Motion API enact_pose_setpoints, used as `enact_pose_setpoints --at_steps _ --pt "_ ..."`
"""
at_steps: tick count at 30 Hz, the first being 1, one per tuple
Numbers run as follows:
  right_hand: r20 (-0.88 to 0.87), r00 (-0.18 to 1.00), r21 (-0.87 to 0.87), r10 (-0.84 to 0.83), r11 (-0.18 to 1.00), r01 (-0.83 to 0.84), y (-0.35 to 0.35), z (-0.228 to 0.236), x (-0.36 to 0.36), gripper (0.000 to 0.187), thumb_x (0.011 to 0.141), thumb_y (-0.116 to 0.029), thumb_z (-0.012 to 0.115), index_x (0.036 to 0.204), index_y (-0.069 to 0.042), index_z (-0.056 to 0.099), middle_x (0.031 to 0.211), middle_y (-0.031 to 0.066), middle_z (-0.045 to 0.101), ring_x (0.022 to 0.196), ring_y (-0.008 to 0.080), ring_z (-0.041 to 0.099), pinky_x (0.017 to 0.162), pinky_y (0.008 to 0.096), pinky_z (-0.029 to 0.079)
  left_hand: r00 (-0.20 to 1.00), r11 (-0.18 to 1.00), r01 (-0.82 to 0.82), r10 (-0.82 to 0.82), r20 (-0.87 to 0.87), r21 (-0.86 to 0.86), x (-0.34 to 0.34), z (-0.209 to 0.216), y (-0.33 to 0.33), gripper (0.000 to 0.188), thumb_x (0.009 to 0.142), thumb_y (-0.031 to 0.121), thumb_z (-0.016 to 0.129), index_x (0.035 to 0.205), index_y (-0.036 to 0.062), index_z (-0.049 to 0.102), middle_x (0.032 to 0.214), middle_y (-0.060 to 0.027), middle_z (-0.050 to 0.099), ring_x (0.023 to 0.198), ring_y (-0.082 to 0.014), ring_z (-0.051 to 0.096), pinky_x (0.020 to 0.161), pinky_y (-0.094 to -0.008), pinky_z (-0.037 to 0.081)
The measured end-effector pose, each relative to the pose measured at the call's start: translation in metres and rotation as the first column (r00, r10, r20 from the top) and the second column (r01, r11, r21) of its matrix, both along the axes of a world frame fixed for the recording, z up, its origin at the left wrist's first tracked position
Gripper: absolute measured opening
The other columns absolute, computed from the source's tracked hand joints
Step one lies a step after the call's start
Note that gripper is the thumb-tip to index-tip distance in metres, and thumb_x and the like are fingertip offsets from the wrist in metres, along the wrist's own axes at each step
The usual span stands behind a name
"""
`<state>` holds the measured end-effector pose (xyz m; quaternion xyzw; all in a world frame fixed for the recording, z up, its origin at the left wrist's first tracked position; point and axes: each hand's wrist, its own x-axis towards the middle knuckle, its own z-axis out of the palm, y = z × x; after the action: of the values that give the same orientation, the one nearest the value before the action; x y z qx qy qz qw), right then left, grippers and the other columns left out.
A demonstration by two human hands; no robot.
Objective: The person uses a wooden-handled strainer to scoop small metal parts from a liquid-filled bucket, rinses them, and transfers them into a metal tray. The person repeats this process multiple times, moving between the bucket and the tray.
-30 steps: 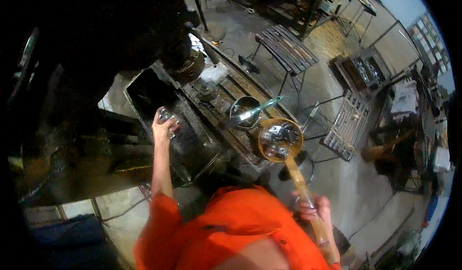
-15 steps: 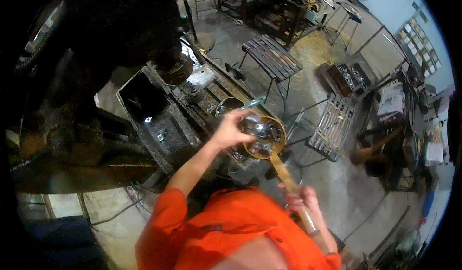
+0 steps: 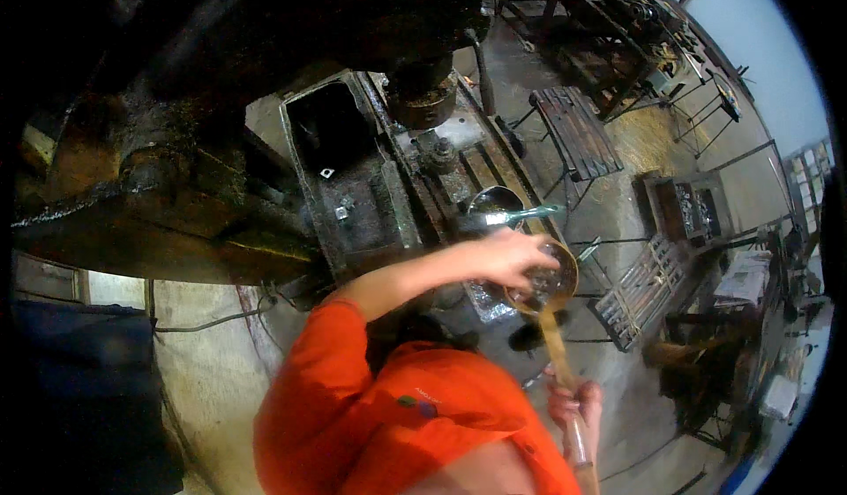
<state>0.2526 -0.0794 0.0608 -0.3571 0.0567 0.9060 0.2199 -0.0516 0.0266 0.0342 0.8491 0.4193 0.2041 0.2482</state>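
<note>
"Long-handled pan point(image 3: 574, 276): where is it just now?"

"Out in front of the person, a little to their right, beyond the far end of its pale handle point(image 3: 554, 341). It sits just beside a small round container point(image 3: 496, 191) with a green-handled brush point(image 3: 533, 214) laid across the top."

"Who has hold of it?"

"The right hand point(image 3: 575, 404). Its fingers are wrapped round the handle, well back from the pan."

"And the left hand point(image 3: 510, 258)?"

"Reaching across from the left, over the pan's near-left rim, with the fingertips bent down inside. I can't tell whether they are pinching anything; that spot is blurred and dark."

"What's lying on the machine?"

"Two small bright metal pieces, one pale and squarish point(image 3: 327, 173), the other chunkier point(image 3: 344, 209), apart from each other in the grimy metal trough point(image 3: 375, 230) to the left of the container."

"Anything further off?"

"Past the machine bed, a slatted stand point(image 3: 573, 131) on thin legs, and to the right of the pan, a second low rack point(image 3: 640, 292) of pale bars."
</note>
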Motion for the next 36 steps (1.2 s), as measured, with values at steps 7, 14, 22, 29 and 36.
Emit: enact_pose_setpoints --at_steps 7,14,22,29,36 --pt "0.006 0.998 -0.055 -0.066 0.996 0.066 -0.004 -0.001 0.002 0.061 0.069 -0.025 0.056 0.118 0.006 0.035 0.067 0.0 0.036 0.045 0.0048 0.033 0.035 0.0182 0.029 0.421 0.469 -0.874 0.861 -0.286 0.125 -0.229 -0.048 -0.045 0.036 0.062 0.015 0.061 0.098 0.0136 0.061 0.095 -0.0094 0.059 0.089 -0.0283 0.056 0.074 -0.0372 0.047" --pt "-0.062 0.995 -0.1 -0.077 0.992 0.071 -0.009 -0.009 0.007 0.065 0.069 -0.028 0.058 0.12 0.005 0.034 0.068 0.0007 0.036 0.046 0.0048 0.034 0.037 0.0178 0.029 0.292 0.816 -0.565 0.058 -0.955 -0.123 -0.292 -0.182 -0.064 0.042 0.071 0.026 0.062 0.11 0.0149 0.055 0.117 -0.0145 0.045 0.107 -0.0285 0.048 0.087 -0.0548 0.036" --pt "-0.208 0.975 -0.075 -0.081 0.995 0.067 -0.009 -0.019 0.006 0.068 0.066 -0.023 0.063 0.121 0.005 0.034 0.07 0.0023 0.039 0.048 0.006 0.036 0.039 0.0192 0.029 0.073 0.908 -0.314 -0.27 -0.96 -0.279 -0.279 -0.175 -0.056 0.04 0.078 0.026 0.053 0.116 0.0141 0.049 0.117 -0.0112 0.049 0.11 -0.0277 0.046 0.096 -0.0623 0.015" --pt "-0.137 0.983 -0.064 -0.124 0.991 0.117 -0.012 -0.011 -0.003 0.058 0.065 -0.016 0.049 0.118 0.006 0.039 0.067 0.0016 0.04 0.044 0.0056 0.034 0.037 0.0192 0.028 0.093 0.781 -0.547 -0.303 -0.948 -0.303 -0.291 -0.189 -0.053 0.074 0.057 0.037 0.073 0.117 0.0056 0.044 0.111 -0.0121 0.053 0.104 -0.0271 0.05 0.094 -0.0613 0.021" --pt "-0.147 0.983 -0.022 -0.107 0.994 0.105 -0.014 -0.015 -0.001 0.059 0.063 -0.015 0.048 0.117 0.006 0.04 0.066 0.001 0.038 0.044 0.0056 0.033 0.036 0.0187 0.027 0.138 0.797 -0.562 -0.175 -0.975 -0.222 -0.304 -0.198 -0.053 0.056 0.052 0.035 0.074 0.101 0.0123 0.057 0.097 -0.0062 0.061 0.092 -0.0246 0.058 0.09 -0.0564 0.03"
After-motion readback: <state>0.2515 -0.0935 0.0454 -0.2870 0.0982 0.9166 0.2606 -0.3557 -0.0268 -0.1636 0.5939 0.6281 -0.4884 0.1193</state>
